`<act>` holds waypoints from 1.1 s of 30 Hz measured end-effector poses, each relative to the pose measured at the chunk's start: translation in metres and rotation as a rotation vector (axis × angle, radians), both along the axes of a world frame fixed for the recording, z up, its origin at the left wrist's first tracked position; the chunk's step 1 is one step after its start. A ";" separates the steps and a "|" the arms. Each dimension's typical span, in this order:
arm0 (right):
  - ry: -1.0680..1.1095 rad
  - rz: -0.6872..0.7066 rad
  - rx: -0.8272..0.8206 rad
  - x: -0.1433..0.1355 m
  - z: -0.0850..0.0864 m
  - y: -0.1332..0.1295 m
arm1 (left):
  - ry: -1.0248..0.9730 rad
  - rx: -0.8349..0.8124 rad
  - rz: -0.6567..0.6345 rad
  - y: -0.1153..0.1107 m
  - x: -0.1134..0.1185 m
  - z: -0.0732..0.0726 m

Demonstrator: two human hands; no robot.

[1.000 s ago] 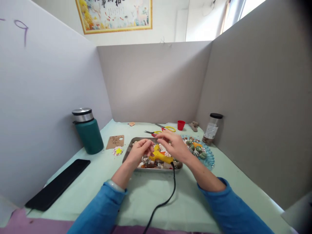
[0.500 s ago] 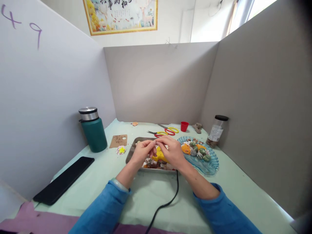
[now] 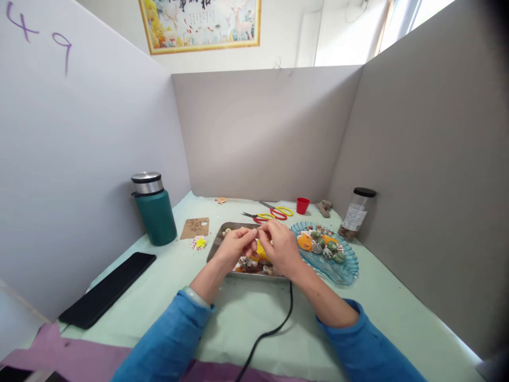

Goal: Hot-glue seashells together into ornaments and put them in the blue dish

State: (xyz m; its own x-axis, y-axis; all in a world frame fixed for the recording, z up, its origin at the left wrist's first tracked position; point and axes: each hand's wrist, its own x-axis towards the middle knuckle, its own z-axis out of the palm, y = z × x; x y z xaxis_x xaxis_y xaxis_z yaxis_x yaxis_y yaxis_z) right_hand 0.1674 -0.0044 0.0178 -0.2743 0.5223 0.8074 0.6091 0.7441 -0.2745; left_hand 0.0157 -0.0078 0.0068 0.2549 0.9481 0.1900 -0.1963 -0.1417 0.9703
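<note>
Over the metal tray (image 3: 217,243), my left hand (image 3: 234,248) and right hand (image 3: 281,248) meet, fingertips bunched; I cannot tell if they pinch anything. A blue plate (image 3: 342,274) lies right.

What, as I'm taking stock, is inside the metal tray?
Inside the metal tray, small shells and part of a yellow object show. The left hand and right hand cover much of the middle, so whatever lies behind them cannot be seen.
</note>
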 end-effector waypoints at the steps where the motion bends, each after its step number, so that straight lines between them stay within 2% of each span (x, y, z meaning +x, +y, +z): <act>1: 0.033 0.008 -0.032 0.001 0.000 0.001 | -0.032 -0.027 -0.020 -0.001 -0.001 0.001; 6: 0.092 -0.004 -0.173 0.010 0.003 0.003 | -0.087 -0.083 -0.033 -0.004 -0.001 0.006; 14: 0.141 0.153 -0.244 0.005 0.001 -0.002 | -0.014 0.008 0.053 -0.003 0.001 0.004; 20: 0.182 0.168 -0.322 0.003 -0.002 0.002 | 0.022 0.060 0.114 0.001 0.000 0.000; 26: 0.185 0.158 -0.341 0.003 0.000 0.001 | 0.020 0.027 0.038 0.002 -0.001 -0.003; 31: 0.178 0.122 -0.299 0.002 -0.001 0.002 | -0.059 -0.124 -0.150 -0.002 -0.004 0.002; 33: 0.203 0.126 -0.306 0.007 0.001 0.004 | -0.109 -0.144 -0.157 -0.001 -0.009 0.005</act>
State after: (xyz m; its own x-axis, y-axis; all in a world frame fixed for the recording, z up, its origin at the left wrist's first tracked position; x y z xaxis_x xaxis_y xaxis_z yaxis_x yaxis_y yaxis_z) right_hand 0.1743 -0.0005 0.0186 -0.2022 0.7198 0.6640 0.4291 0.6746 -0.6007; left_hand 0.0070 -0.0085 0.0118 0.3864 0.9179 0.0902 -0.3099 0.0371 0.9500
